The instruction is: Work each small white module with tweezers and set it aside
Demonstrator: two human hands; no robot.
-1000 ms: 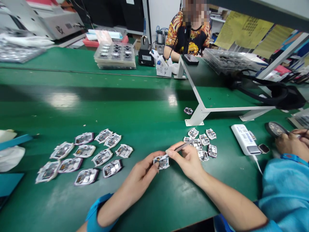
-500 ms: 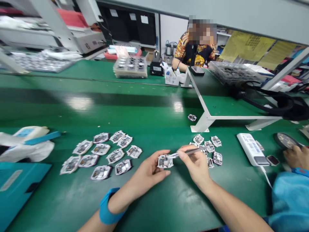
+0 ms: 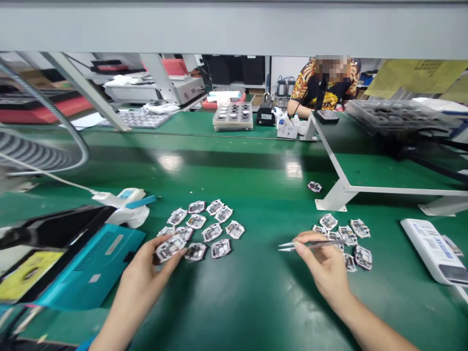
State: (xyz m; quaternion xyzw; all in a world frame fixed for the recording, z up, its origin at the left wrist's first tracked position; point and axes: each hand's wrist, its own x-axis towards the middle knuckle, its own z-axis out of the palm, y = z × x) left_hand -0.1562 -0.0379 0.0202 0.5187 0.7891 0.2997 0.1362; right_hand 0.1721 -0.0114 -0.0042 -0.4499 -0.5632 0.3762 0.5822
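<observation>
Between the thumb and fingers of my left hand (image 3: 149,265) is a small white-framed electronic module (image 3: 171,247), like an opened watch body with circuitry showing. It is at the near left edge of a loose group of similar modules (image 3: 212,232) on the green bench. Whether it touches the bench I cannot tell. My right hand (image 3: 323,258) grips metal tweezers (image 3: 287,246), their pale tips pointing left with nothing visible between them. Around and behind that hand lies a second group of modules (image 3: 347,235), partly covered by the fingers.
A teal case (image 3: 98,265) and a white device with a blue strap (image 3: 133,207) lie at left. A white box-shaped device (image 3: 431,248) is at right. One module (image 3: 315,186) lies near the foot of a white-framed stand (image 3: 336,195). A person (image 3: 325,87) sits across the bench.
My left hand has carried the module leftward, away from the tweezers, to the left group. My right hand still holds the tweezers, near the right group. The camera view has turned left.
</observation>
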